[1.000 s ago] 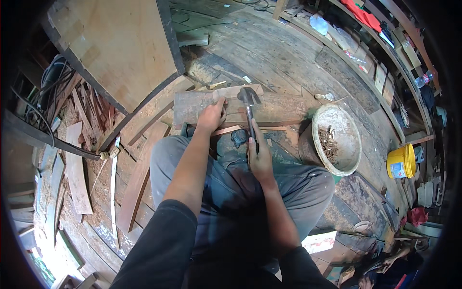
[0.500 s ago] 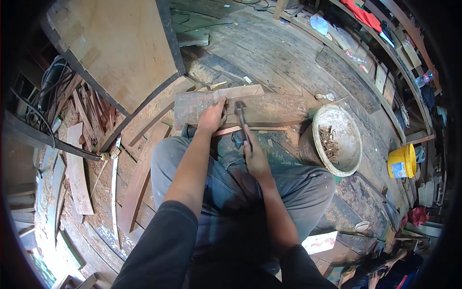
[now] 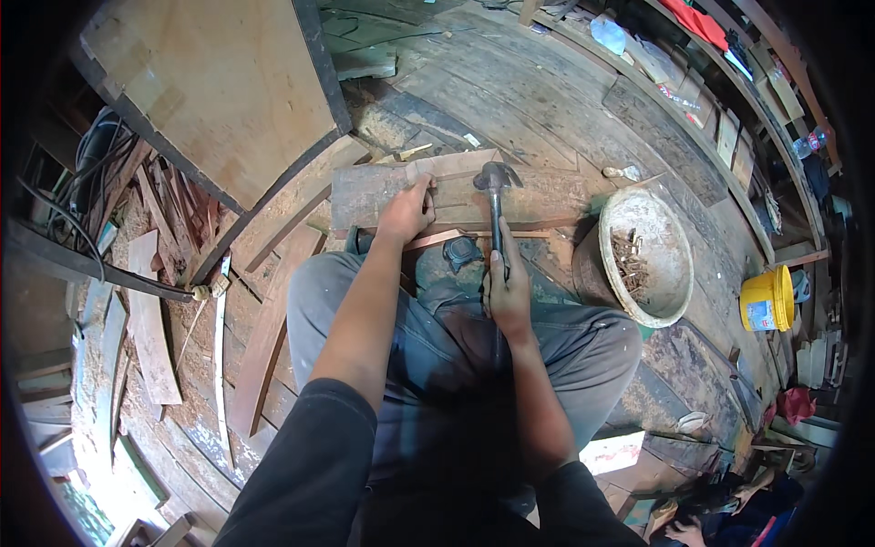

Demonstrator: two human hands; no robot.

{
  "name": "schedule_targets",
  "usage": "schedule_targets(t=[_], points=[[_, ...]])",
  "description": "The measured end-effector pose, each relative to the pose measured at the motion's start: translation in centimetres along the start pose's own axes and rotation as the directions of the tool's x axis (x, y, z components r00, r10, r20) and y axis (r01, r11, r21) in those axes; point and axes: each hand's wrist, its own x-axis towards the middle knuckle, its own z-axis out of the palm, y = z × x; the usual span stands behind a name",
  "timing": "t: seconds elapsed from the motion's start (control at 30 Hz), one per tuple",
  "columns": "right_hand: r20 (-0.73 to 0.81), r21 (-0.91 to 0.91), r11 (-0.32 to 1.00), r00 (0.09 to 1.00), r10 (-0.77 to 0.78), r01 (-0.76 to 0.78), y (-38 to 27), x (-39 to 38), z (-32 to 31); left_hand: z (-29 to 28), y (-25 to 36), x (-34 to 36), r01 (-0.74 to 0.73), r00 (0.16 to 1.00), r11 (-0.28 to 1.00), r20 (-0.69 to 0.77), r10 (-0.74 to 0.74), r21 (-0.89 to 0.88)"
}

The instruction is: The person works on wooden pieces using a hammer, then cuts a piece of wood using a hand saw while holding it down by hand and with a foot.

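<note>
My left hand (image 3: 406, 210) is closed, pinching a short, pale wooden strip (image 3: 465, 161) against a wide, weathered board (image 3: 538, 205) laid crosswise in front of me. My right hand (image 3: 506, 292) is wrapped round the dark shaft of a claw hammer, whose metal head (image 3: 497, 178) is raised near the board's right half, to the right of my left hand. Between my knees and the board lies a dark compact object (image 3: 463, 253), perhaps a tape measure, near a thin reddish batten (image 3: 432, 239).
A whitish bucket of nails (image 3: 632, 264) stands right of my knee, a yellow pail (image 3: 766, 301) farther right, beneath shelves (image 3: 775, 137). A plywood panel (image 3: 219, 100) leans at upper left above wood offcuts (image 3: 155, 328) and cables. Another person's hand (image 3: 688, 533) shows at the bottom right.
The hammer has swung: lower and further left half a second ago, its head is now raised and shifted right. My left hand stays on the strip.
</note>
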Motion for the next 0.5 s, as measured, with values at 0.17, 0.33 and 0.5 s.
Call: schedule_targets(t=[0.17, 0.33, 0.5], points=[[-0.010, 0.155, 0.979, 0.991, 0.134, -0.131, 1.2, -0.3, 0.4, 0.1, 0.1, 0.1, 0.007, 1.000, 1.000, -0.016, -0.007, 0.003], [-0.009, 0.306, 0.919, 0.965, 0.264, -0.248, 2.1, -0.4, 0.9, 0.1, 0.0, 0.0, -0.056, 0.998, 0.997, -0.018, 0.056, -0.045], [-0.056, 0.376, 0.881, 0.942, 0.331, -0.287, 2.5, -0.4, 1.0, 0.4, 0.3, 0.0, -0.182, 0.983, 0.983, 0.032, 0.182, -0.006]])
